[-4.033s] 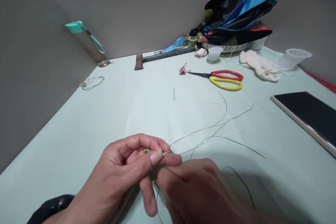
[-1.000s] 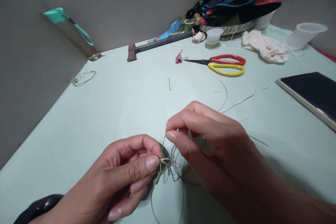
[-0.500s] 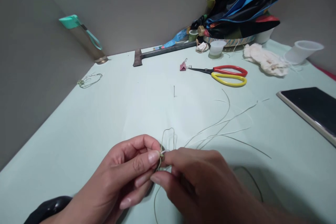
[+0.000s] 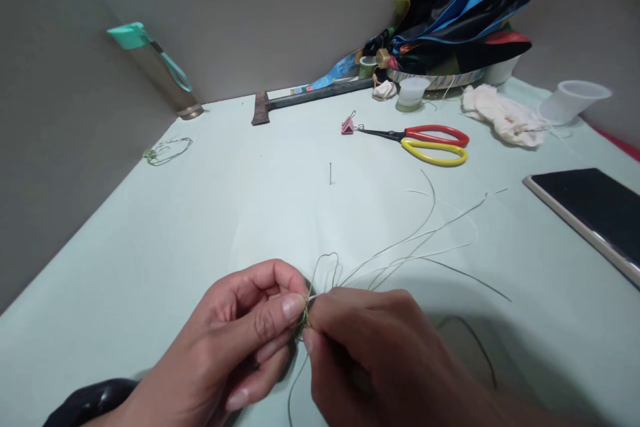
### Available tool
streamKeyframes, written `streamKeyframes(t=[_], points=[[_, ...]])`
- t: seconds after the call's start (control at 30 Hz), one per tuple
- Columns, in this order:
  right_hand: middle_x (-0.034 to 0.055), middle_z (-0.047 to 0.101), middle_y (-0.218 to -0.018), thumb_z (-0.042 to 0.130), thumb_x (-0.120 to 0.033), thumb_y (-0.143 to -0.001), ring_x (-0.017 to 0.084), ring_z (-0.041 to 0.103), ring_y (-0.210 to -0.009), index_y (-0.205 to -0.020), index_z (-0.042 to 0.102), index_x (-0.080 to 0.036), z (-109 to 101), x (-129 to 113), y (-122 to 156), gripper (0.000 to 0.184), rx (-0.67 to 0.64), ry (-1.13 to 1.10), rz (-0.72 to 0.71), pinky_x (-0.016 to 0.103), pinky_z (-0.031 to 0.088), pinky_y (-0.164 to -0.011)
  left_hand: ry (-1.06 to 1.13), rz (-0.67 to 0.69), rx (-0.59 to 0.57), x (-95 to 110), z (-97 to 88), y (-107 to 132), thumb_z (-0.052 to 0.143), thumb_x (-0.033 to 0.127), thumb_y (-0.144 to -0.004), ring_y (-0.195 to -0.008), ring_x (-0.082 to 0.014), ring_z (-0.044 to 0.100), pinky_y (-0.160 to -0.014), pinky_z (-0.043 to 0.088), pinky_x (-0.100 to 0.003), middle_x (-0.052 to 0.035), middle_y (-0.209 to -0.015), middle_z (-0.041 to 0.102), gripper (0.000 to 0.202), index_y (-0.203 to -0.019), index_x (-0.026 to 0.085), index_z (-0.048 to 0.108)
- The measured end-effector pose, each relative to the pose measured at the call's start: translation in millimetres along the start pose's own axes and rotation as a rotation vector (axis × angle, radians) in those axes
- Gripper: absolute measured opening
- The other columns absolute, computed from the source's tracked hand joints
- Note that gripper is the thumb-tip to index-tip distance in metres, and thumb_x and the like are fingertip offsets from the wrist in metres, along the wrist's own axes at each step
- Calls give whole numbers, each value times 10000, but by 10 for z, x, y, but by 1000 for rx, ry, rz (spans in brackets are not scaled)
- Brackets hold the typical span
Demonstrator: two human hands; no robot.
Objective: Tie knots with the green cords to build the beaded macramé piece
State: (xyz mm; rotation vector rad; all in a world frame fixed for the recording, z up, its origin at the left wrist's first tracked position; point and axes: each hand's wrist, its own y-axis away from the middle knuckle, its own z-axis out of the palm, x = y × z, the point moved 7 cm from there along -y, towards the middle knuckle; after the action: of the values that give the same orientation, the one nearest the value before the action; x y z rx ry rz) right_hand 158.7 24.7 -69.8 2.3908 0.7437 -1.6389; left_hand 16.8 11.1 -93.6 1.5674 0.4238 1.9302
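My left hand (image 4: 250, 333) pinches a thin green cord (image 4: 306, 312) between thumb and forefinger, near the front middle of the table. Close against it, my right hand (image 4: 380, 340) pinches the same cord bundle with thumb and index fingertip. A small loop of cord (image 4: 327, 255) rises behind the fingertips. Several loose green and white cord ends (image 4: 400, 240) fan out over the table to the right. The knotted part is mostly hidden by my fingers.
Scissors (image 4: 430, 145) with red and yellow handles lie ahead beside a pink binder clip (image 4: 347, 125). A nail (image 4: 331, 173) stands in the table. Behind are a hammer (image 4: 310, 99) and plastic cups (image 4: 413, 92). A phone (image 4: 590, 213) lies right; a coiled cord (image 4: 170, 151) lies left.
My right thumb has moved up and closed toward the index finger on the cord. The loop above leans further right. My left hand keeps its pinch.
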Motion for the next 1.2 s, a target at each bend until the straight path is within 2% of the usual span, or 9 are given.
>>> streamKeyframes(t=[0.2, 0.4, 0.53, 0.6, 0.73, 0.83, 0.9, 1.03, 1.2], points=[[-94, 445, -556, 534, -118, -830, 80, 390, -472, -688, 392, -242, -52, -30, -4, 236, 102, 90, -31, 237, 286, -483, 59, 18, 13, 23, -17, -6, 958, 468, -916, -431, -18, 199, -488, 158, -223, 118, -533, 422, 348, -838, 194, 757], [-111, 415, -537, 502, -140, -972, 88, 343, -425, -750, 461, -270, -233, -86, -16, 261, 167, 248, -46, 229, 274, -401, 83, 31, 11, 45, -11, -3, 956, 426, -914, -449, -12, 222, -487, 152, -228, 104, -607, 464, 323, -832, 184, 758], [-86, 669, -641, 491, -162, -1081, 99, 537, -468, -874, 585, -273, -109, -63, 71, 253, 29, 235, -78, 257, 385, -496, 85, 38, 19, 45, -4, -9, 971, 455, -899, -450, -18, 212, -483, 150, -221, 107, -585, 453, 345, -835, 188, 763], [-76, 722, -664, 522, -169, -1072, 108, 594, -484, -885, 613, -275, -10, -9, 125, 234, -44, 207, -58, 270, 382, -507, 65, 49, 24, 52, -3, -16, 961, 471, -909, -449, -25, 207, -493, 153, -229, 110, -558, 439, 349, -836, 194, 762], [-70, 715, -629, 573, -185, -1027, 103, 588, -480, -904, 660, -267, 79, 93, 151, 172, -105, 155, 26, 247, 338, -483, 51, 56, 46, 50, -18, -23, 939, 471, -920, -456, -41, 199, -518, 164, -252, 115, -529, 415, 317, -866, 204, 776], [-95, 609, -551, 587, -166, -976, 89, 502, -465, -735, 528, -252, 48, 120, 99, 262, -116, 153, 94, 228, 308, -474, 43, 59, 49, 46, -29, -17, 927, 469, -923, -461, -47, 200, -525, 168, -260, 113, -532, 409, 306, -860, 210, 776], [-98, 599, -551, 574, -161, -959, 88, 497, -486, -696, 498, -242, -20, 106, 54, 285, -96, 142, 122, 213, 329, -489, 45, 61, 47, 44, -27, -17, 924, 460, -925, -463, -45, 205, -524, 173, -260, 109, -548, 414, 310, -835, 208, 767], [-91, 635, -594, 526, -230, -1052, 96, 526, -528, -701, 589, -248, -186, 52, -6, 357, -28, 122, 81, 204, 408, -524, 64, 64, 37, 57, -4, -24, 923, 451, -933, -465, -33, 214, -507, 164, -247, 99, -589, 440, 312, -839, 194, 773], [-80, 634, -617, 570, -199, -1014, 133, 506, -500, -840, 728, -267, -461, 25, -48, 244, 278, 433, -79, 289, 385, -515, 111, 46, 4, 74, 24, -18, 952, 405, -906, -460, -20, 220, -472, 171, -200, 96, -600, 438, 308, -809, 178, 769]])
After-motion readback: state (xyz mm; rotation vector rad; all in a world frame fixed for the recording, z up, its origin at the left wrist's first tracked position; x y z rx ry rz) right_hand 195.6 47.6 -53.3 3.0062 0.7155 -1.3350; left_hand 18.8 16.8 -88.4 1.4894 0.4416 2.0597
